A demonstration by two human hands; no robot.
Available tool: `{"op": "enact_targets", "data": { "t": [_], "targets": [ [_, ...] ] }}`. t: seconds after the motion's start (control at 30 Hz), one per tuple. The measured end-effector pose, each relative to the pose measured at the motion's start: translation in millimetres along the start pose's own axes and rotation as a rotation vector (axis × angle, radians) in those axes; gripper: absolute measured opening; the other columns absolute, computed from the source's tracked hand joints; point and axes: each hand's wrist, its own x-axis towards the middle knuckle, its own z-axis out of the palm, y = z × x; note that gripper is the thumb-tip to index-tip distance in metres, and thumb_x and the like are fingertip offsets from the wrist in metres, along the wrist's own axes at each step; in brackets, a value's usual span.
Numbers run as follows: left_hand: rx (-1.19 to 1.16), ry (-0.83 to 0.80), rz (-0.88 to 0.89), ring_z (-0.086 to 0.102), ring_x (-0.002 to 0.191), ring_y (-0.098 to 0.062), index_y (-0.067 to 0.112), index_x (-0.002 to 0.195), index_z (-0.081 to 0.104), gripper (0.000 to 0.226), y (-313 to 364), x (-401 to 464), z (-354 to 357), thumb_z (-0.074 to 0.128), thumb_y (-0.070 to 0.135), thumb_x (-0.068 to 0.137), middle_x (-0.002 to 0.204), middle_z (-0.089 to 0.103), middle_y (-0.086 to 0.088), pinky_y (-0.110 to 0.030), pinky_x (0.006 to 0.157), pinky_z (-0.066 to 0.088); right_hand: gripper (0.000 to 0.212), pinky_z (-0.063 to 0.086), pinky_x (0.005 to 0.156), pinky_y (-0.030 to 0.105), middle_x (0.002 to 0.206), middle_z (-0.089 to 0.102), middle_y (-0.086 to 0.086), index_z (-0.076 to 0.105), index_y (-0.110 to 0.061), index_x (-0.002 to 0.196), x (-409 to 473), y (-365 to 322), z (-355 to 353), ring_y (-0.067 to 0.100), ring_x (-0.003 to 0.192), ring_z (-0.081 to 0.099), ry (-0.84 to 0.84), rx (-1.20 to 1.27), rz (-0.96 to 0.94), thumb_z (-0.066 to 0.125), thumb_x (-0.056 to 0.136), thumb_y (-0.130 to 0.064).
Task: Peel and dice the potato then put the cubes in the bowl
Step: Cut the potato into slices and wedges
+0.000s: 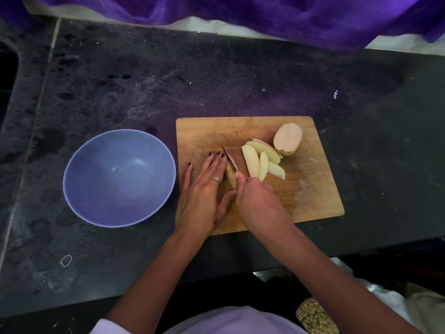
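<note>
Fingers [218, 162] flat on a potato piece [230, 177], lower centre.
Right hand [255, 196] gripped the knife [230, 158]; left hand [204, 189] pressed with straight fingers.

Dark stone counter, purple cloth behind

Dark speckled stone countertop [216, 75], dusty and smudged, pale seam line [45, 75] on the left. Purple fabric [216, 10] draped along the far edge over a white ledge [207, 27]. Dim light, purple tint.
</note>
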Motion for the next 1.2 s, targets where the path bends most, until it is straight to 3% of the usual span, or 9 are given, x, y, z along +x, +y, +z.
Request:
{"op": "enact_targets", "data": {
  "t": [0.37,0.47,0.57,0.67,0.9,1.1,1.2],
  "targets": [
    [-0.026,0.006,0.01,0.013,0.143,-0.003,0.014,0.148,0.033,0.07,-1,0,0,0.033,0.047,0.087,0.154,0.03,0.002,-0.037,0.119,0.001,0.057,0.043,0.075,0.037,0.075,0.04,0.0,0.056,-0.009,0.111,-1,0,-1,0.025,0.092,0.056,-0.024,-0.005,0.031,0.016,0.101,-0.049],
    [-0.023,-0.002,0.017,0.015,0.144,-0.006,0.013,0.148,0.033,0.068,0,0,-2,0.036,0.043,0.088,0.154,0.03,0.001,-0.04,0.118,0.003,0.054,0.041,0.069,0.035,0.072,0.044,0.001,0.056,-0.009,0.101,6,-5,-2,0.021,0.078,0.054,-0.032,-0.017,0.032,0.018,0.102,-0.048],
    [-0.018,-0.008,0.023,0.016,0.144,-0.008,0.012,0.147,0.034,0.064,-1,-1,-3,0.054,0.031,0.089,0.154,0.032,-0.002,-0.039,0.118,0.002,0.045,0.038,0.067,0.034,0.069,0.045,0.002,0.047,-0.013,0.088,16,-12,-4,0.021,0.073,0.051,-0.047,-0.01,0.037,0.021,0.102,-0.047],
    [-0.008,-0.001,0.023,0.016,0.143,-0.007,0.012,0.147,0.034,0.066,-1,-1,-3,0.052,0.034,0.088,0.153,0.033,-0.001,-0.038,0.118,0.001,0.041,0.036,0.066,0.033,0.068,0.044,0.002,0.041,-0.015,0.084,20,-17,-9,0.016,0.062,0.044,-0.075,-0.007,0.057,0.022,0.102,-0.045],
    [0.114,-0.007,0.02,0.027,0.143,-0.015,0.01,0.146,0.037,0.07,2,-1,-1,0.046,0.035,0.081,0.15,0.04,-0.005,-0.043,0.117,0.008,0.034,0.038,0.07,0.034,0.071,0.041,0.003,0.049,-0.013,0.103,15,-18,-11,0.021,0.076,0.047,-0.099,-0.06,0.056,0.028,0.104,-0.039],
    [0.135,0.009,0.022,0.027,0.143,-0.017,0.01,0.145,0.038,0.07,3,-1,0,0.033,0.043,0.084,0.15,0.041,-0.005,-0.043,0.117,0.008,0.043,0.036,0.07,0.034,0.07,0.037,0.005,0.052,-0.006,0.12,2,-15,-15,0.021,0.075,0.045,-0.125,-0.112,0.1,0.029,0.104,-0.038],
    [0.135,-0.003,0.023,0.025,0.144,-0.016,0.011,0.146,0.037,0.068,2,-1,0,0.04,0.04,0.085,0.151,0.04,-0.005,-0.042,0.117,0.007,0.04,0.036,0.071,0.033,0.085,0.052,0.011,0.05,-0.005,0.12,9,-19,-15,0.022,0.08,0.045,-0.142,-0.117,0.074,0.029,0.104,-0.035]
  ]
}}
